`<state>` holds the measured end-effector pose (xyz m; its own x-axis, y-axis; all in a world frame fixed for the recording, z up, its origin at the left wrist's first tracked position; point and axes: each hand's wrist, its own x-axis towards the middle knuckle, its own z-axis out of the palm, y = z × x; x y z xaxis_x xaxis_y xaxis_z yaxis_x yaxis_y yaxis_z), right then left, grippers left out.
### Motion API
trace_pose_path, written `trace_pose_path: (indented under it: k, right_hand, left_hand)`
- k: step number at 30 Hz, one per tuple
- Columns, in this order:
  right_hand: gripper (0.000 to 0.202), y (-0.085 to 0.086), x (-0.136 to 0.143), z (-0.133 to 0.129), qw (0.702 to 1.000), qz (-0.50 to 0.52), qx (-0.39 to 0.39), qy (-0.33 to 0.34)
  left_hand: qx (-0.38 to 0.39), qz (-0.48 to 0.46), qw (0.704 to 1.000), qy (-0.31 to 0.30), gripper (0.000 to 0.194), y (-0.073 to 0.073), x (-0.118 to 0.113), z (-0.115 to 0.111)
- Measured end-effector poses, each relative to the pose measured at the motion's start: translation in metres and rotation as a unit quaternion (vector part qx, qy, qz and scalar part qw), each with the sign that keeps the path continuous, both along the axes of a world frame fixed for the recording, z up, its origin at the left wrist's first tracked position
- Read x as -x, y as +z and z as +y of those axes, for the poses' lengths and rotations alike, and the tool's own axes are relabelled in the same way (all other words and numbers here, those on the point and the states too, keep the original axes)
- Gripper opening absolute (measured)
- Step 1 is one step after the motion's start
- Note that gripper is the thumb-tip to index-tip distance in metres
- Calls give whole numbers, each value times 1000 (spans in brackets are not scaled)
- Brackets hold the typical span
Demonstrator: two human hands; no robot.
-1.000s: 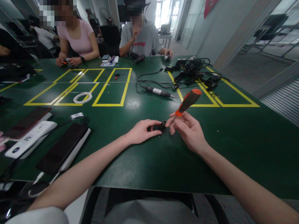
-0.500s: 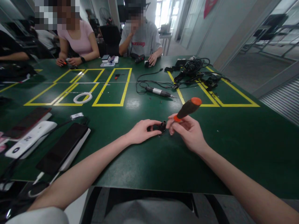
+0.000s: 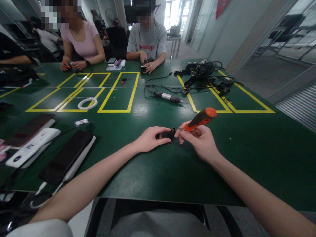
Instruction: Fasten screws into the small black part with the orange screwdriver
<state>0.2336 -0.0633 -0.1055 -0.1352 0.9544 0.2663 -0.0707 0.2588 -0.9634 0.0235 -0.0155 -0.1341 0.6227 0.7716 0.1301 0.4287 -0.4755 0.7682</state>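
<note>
Between the left fingers (image 3: 163,129), a small black part (image 3: 172,134)

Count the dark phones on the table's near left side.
2: the near phone, closer to the left hand, and the far phone, beyond the white block. Others may be hidden underneath.

At the near middle of the bench (image 3: 158,174), a left hand (image 3: 149,140) holds a part (image 3: 172,134), with a right hand (image 3: 201,142) just to its right bearing a screwdriver (image 3: 201,119). Phones (image 3: 66,156) lie near left, a ring (image 3: 88,103) behind them, and a corded tool (image 3: 168,97) beyond the hands, left of tangled cables (image 3: 204,70) at far right. Two people (image 3: 148,41) sit at the far side, behind the bench, left of the cables.
</note>
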Motion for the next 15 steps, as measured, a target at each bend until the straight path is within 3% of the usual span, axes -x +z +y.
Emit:
trace_pose_path:
  k: [5, 11, 15]
  right_hand:
    - [30, 1, -1, 1, 1000, -25, -18, -2]
    - [31, -1, 2, 2, 999, 44, -1, 32]
    - [32, -1, 1, 2, 1000, 12, -6, 1]
  left_hand:
    - [9, 3, 1000, -6, 41, 3, 0, -1]
    - [8, 3, 1000, -7, 41, 4, 0, -1]
    - [6, 3, 1000, -3, 42, 2, 0, -1]
